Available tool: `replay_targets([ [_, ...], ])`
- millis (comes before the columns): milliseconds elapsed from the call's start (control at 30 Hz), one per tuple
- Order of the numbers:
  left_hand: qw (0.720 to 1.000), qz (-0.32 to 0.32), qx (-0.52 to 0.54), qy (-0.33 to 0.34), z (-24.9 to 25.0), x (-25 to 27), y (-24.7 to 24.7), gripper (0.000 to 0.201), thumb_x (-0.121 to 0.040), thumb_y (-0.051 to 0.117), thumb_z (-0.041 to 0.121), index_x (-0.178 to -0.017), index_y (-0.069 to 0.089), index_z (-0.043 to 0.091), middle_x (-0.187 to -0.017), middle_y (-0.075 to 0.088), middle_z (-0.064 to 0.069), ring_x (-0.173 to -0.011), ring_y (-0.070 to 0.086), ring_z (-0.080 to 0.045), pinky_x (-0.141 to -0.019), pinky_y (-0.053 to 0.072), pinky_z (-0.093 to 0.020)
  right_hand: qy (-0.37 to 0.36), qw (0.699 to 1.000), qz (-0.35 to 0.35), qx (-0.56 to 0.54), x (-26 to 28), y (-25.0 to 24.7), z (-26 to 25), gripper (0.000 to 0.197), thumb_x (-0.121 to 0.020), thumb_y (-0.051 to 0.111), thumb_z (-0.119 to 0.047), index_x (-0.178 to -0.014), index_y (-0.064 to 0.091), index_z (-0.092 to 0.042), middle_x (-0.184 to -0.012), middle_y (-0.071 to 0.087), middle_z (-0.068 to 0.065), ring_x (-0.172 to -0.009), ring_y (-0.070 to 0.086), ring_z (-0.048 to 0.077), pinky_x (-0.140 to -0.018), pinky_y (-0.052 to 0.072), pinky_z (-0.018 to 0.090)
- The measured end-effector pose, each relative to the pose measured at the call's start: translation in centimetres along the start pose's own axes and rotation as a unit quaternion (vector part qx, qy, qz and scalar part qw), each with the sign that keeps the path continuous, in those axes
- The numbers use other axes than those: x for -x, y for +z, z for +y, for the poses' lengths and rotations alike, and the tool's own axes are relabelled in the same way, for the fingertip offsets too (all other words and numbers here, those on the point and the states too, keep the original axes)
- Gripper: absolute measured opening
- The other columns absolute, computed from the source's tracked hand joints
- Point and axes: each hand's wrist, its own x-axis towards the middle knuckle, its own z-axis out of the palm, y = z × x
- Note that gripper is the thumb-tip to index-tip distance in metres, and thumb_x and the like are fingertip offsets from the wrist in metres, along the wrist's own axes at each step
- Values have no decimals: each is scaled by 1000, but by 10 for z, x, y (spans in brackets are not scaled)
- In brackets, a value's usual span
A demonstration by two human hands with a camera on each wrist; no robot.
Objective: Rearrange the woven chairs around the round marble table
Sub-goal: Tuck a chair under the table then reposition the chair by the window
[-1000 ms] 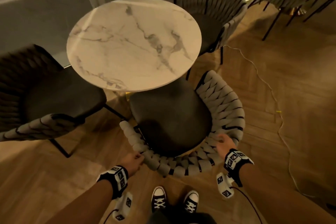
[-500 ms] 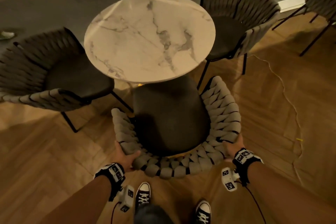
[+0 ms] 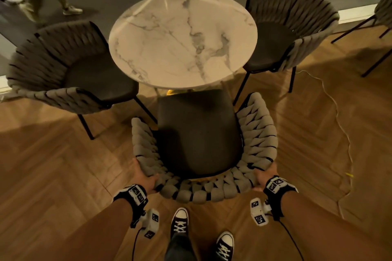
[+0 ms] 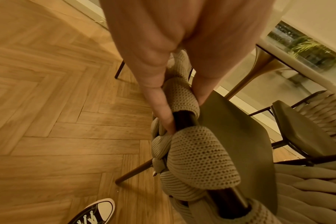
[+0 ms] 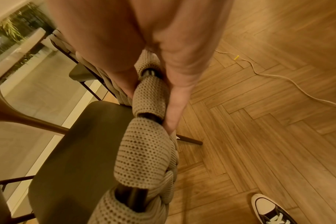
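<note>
Herringbone wood floor [image 3: 53,165]. One round marble bench [image 3: 182,38]; three woven chairs around it: left [image 3: 63,65], far right [image 3: 292,25], near [image 3: 203,148], seat partly under bench. Left hand [image 3: 144,178] and right hand [image 3: 264,177] each clamp near chair's backrest rim, fingers [image 4: 159,106] outside, thumb inside.

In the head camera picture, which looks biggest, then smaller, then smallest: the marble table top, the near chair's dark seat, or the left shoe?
1. Marble table top, the biggest.
2. Near chair's dark seat, smaller, though it sits closer to the camera.
3. Left shoe, by far the smallest.
</note>
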Motion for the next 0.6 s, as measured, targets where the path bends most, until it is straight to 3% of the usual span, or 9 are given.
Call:
replay_targets([
  [200,1000,8,-16,-3,-12,11,-4,110,-86,68,-3,-148,0,58,-158,28,-11,-132,43,-49,-77,53,-71,-4,1000,0,-14,7,-6,15,82,-86,71,-22,-148,19,-39,-149,39,16,-115,54,51,-66,55,69],
  [333,1000,-1,11,-16,-19,18,-7,105,-88,60,-10,-149,5,58,-160,24,-10,-137,37,-48,-87,47,-73,-3,1000,-14,-18,12,-8,23,79,-89,67,-17,-148,20,-40,-148,41,15,-116,54,50,-71,55,67],
  [500,1000,16,-19,9,-26,22,-17,102,-89,58,-9,-152,3,50,-159,29,-13,-133,42,-49,-81,53,-68,-17,998,-27,-47,20,-4,34,71,-91,65,-14,-146,26,-37,-147,44,14,-118,54,49,-61,57,60],
  [600,998,42,-36,10,-30,21,-23,104,-86,63,-4,-148,5,57,-155,36,-14,-126,50,-49,-71,57,-64,-19,998,-29,-49,24,-1,38,70,-91,64,-11,-146,27,-35,-146,44,14,-119,53,48,-57,58,56],
])
